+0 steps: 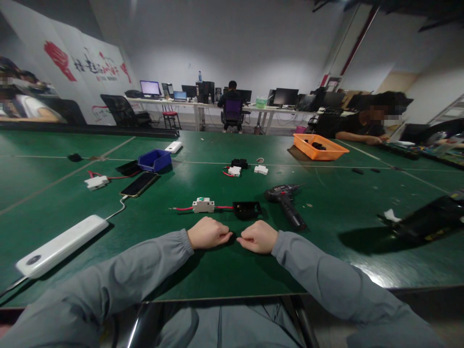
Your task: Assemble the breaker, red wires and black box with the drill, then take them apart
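Observation:
My left hand (pixel 209 233) rests on the green table as a loose fist, and nothing shows in it. Close beside it, a small gap away, my right hand (pixel 258 237) is curled the same way. Just beyond them lies a white circuit breaker (pixel 203 205) with red wire at both ends. One of its wires runs to a black open housing (pixel 247 210), behind my right hand. A black cordless drill (pixel 288 205) lies right of the housing, its bit pointing away to the right.
At left are a white power strip (pixel 61 246), a phone (pixel 140 184), a blue bin (pixel 154 160) and another wired breaker (pixel 96 182). Farther back lie more white breakers (pixel 261 169) and an orange tray (pixel 321 147) with black parts. A dark cylindrical object (pixel 427 220) is at right. Other people sit nearby.

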### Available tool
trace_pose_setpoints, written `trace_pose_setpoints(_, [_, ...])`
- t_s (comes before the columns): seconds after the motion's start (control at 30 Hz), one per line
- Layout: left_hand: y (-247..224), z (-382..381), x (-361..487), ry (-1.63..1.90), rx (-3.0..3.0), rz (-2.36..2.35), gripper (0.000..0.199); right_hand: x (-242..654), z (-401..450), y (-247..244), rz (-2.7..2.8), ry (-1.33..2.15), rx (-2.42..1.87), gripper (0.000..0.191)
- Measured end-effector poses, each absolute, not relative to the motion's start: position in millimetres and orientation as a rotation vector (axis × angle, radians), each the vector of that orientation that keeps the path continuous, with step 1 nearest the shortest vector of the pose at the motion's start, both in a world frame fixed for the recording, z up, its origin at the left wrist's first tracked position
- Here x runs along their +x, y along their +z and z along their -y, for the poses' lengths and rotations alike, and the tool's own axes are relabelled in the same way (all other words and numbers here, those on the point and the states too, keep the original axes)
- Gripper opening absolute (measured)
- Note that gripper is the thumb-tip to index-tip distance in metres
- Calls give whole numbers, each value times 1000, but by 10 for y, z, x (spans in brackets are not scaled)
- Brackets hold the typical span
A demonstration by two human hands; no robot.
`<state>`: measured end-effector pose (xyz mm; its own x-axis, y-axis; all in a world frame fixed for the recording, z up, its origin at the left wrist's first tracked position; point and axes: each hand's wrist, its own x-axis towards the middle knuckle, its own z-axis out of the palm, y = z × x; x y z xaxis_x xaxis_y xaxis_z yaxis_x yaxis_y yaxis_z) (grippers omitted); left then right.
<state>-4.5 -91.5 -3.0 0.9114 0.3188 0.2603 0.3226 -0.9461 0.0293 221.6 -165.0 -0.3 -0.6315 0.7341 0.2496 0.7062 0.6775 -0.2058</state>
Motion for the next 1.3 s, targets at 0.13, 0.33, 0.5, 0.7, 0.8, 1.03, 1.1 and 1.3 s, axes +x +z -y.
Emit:
trace_pose_setpoints(0.13, [-26,912,-44,-416,-3056,512,41,2218,1650,-3,2579,120,-1145,43])
trace_pose_setpoints(0.33, [-38,909,-44,-429,-3057,503,43,2218,1653,4,2591,118,-1144,43])
trace_pose_setpoints(0.5, [-42,908,-40,-409,-3056,514,42,2215,1650,-14,2595,93,-1151,43])
trace_pose_setpoints(0.7, [-51,904,-44,-426,-3057,512,42,2215,1648,-19,2599,92,-1162,43])
trace_pose_setpoints(0.8, [-56,902,-47,-424,-3056,515,42,2217,1653,-8,2594,100,-1161,43])
trace_pose_setpoints(1.03, [-59,901,-48,-442,-3059,510,43,2214,1650,-6,2592,104,-1152,43])
trace_pose_setpoints(1.1, [-57,901,-49,-465,-3069,501,43,2210,1647,-8,2597,102,-1158,43])
trace_pose_setpoints(1.3, [-28,911,-48,-451,-3072,510,43,2209,1650,-1,2603,108,-1166,43])
